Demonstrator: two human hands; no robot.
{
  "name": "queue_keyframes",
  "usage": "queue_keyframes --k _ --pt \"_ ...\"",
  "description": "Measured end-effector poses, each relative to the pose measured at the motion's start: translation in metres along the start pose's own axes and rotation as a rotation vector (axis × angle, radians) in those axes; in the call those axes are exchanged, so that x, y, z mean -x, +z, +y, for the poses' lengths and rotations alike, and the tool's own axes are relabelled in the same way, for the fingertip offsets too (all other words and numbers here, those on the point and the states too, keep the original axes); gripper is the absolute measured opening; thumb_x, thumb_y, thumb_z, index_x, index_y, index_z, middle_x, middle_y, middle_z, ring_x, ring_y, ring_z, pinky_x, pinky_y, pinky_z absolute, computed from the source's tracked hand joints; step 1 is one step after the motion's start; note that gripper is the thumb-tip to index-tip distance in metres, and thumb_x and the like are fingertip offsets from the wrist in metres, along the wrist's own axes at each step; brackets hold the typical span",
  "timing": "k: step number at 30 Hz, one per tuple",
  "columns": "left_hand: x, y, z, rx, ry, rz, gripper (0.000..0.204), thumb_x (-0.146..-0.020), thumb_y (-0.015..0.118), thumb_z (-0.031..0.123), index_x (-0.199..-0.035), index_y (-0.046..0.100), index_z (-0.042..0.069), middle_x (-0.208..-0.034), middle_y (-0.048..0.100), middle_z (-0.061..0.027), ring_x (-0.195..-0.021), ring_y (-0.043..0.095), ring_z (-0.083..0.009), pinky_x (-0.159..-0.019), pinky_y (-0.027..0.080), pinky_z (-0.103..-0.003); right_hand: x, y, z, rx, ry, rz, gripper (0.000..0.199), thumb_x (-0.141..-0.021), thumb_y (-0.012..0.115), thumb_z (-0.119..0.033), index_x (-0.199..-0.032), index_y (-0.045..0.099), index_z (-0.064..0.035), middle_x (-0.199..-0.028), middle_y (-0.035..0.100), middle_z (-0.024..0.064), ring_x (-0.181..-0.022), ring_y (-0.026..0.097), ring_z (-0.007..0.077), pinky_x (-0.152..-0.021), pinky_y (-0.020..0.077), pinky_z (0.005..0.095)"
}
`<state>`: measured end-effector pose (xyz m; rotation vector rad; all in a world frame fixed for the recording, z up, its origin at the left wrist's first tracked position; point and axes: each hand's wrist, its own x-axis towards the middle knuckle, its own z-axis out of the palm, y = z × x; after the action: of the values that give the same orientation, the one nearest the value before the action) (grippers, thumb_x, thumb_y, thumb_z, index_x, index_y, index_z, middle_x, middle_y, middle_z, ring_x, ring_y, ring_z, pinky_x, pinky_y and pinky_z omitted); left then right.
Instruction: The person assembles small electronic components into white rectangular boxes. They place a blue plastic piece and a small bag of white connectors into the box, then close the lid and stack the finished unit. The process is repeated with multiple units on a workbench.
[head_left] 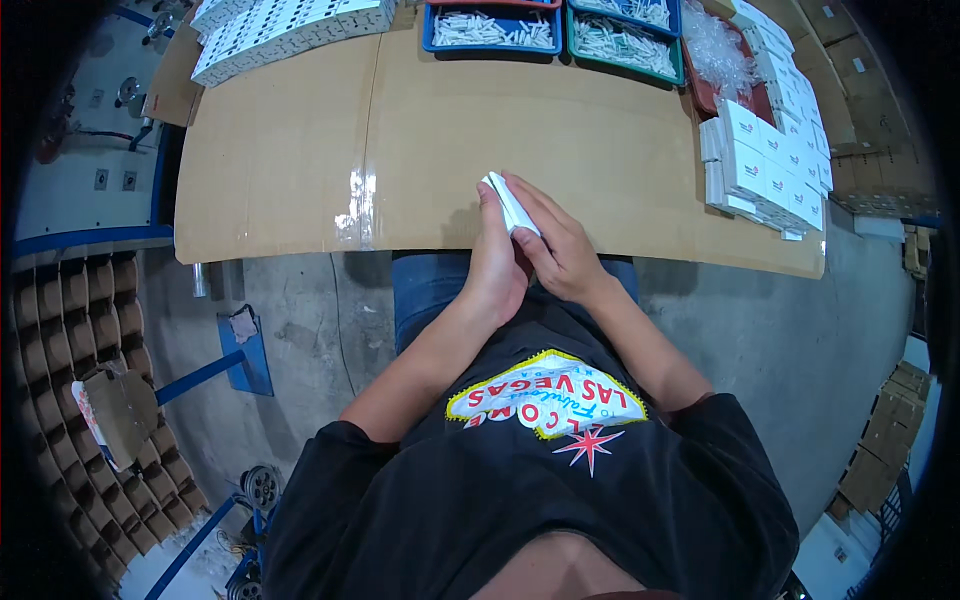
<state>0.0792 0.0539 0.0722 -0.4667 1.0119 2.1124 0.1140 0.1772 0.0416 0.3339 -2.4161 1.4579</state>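
Between my two hands, above the near edge of the cardboard-covered table (290, 160), is a small white carton (512, 207). It is tilted, with a thin dark line along its upper left side. My left hand (496, 260) grips its left side, thumb pointing up along it. Fingers of my right hand (560, 245) wrap the right side, the thumb pressed across its near end. Much of the carton is hidden by my palms and fingers, so I cannot tell if its flaps are folded in.
Blue (495, 50) and green (625, 62) trays of small white tubular pieces stand at the far edge. Right of them sits a red tray (703, 92) with clear plastic pieces, beside stacked white cartons (765, 170). A white block of cartons (290, 40) lies far left.
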Motion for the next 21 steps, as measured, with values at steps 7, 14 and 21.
queue_keyframes --k 7,14,21 --pt "0.0039 -0.0029 -0.0008 -0.042 0.038 -0.033 0.063 -0.106 0.031 0.066 -0.141 0.050 0.016 -0.130 0.057 -0.0044 -0.127 0.054 -0.0199 -0.108 0.042 -0.041 0.0008 -0.0022 0.0013 -0.050 0.022 -0.038 0.048 -0.103 0.057 -0.018 -0.145 0.050 0.0050 -0.146 0.054 0.0260 -0.137 0.052 0.0398 -0.115 0.0404 0.0421" --pt "0.0059 -0.0038 0.0032 -0.031 -0.028 -0.094 0.064 -0.106 0.030 0.066 -0.144 0.048 0.017 -0.136 0.056 -0.0068 -0.130 0.053 -0.0221 -0.110 0.041 -0.043 -0.0008 -0.0073 -0.0008 -0.146 0.112 -0.067 0.051 -0.106 0.053 -0.027 -0.146 0.050 0.0040 -0.147 0.054 0.0251 -0.137 0.053 0.0381 -0.114 0.0410 0.0400" --pt "0.0026 0.0041 0.0039 -0.049 0.000 -0.050 0.061 -0.106 0.036 0.063 -0.137 0.050 0.012 -0.127 0.057 -0.0078 -0.121 0.056 -0.0228 -0.106 0.043 -0.046 0.0001 -0.0008 0.0041 -0.531 0.277 0.019 0.061 -0.111 0.040 -0.043 -0.151 0.046 0.0023 -0.148 0.055 0.0194 -0.136 0.053 0.0271 -0.113 0.0400 0.0362"
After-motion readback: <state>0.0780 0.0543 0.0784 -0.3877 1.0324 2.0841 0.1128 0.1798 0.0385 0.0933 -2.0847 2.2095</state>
